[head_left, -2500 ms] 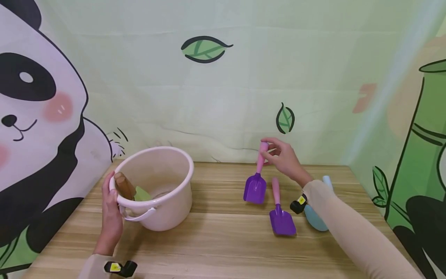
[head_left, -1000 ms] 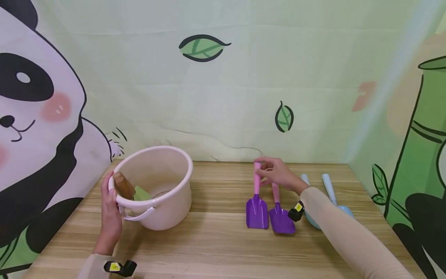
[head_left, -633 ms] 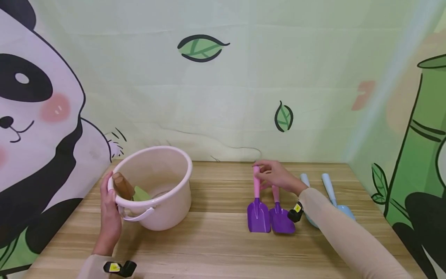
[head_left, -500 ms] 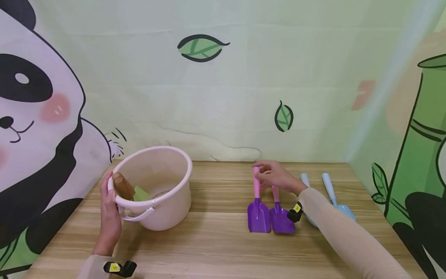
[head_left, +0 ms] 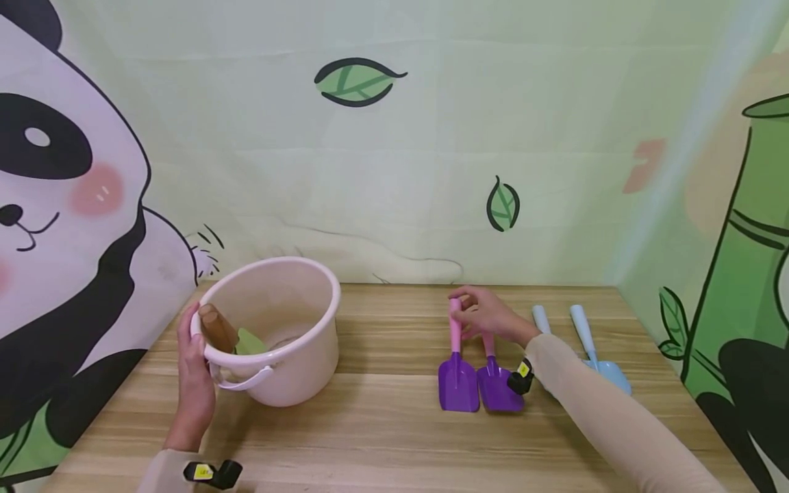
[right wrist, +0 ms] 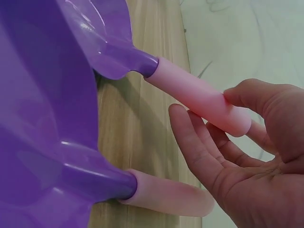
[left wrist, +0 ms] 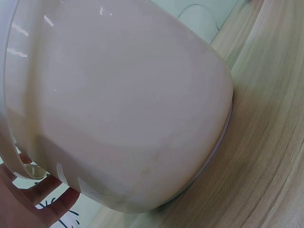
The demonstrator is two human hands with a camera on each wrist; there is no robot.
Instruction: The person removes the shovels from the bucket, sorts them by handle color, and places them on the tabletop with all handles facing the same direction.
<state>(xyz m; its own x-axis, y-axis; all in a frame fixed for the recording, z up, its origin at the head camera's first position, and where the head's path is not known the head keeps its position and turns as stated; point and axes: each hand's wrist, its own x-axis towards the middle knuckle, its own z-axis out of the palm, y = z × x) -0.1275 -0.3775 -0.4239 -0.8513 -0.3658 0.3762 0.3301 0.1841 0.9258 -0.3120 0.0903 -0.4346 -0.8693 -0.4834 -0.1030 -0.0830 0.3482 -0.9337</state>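
My left hand [head_left: 196, 373] grips the rim of a pale pink bucket [head_left: 298, 370] at the left. In the left wrist view, the bucket's wall [left wrist: 133, 95] hides part of that hand's fingers [left wrist: 64, 204]. The bucket holds a brown-handled tool [head_left: 218, 329] with a light green part [head_left: 249, 344]. My right hand [head_left: 493, 315] pinches the pink handle end of a purple toy shovel [head_left: 459, 387], whose blade lies on the table. Right beside it lies a second purple shovel [head_left: 501, 390], its pink handle [right wrist: 166, 195] below my fingers in the right wrist view.
Two light blue handles show at the right; one belongs to a blue shovel [head_left: 610, 375], while the other handle [head_left: 540, 318] leads under my right sleeve. Behind the wooden table [head_left: 370, 438] hangs a printed panda backdrop [head_left: 394, 171].
Over the earlier frames my right hand has lowered the purple shovel onto the table, beside the other purple one. In the last half second it has barely moved. My left hand stays on the bucket.
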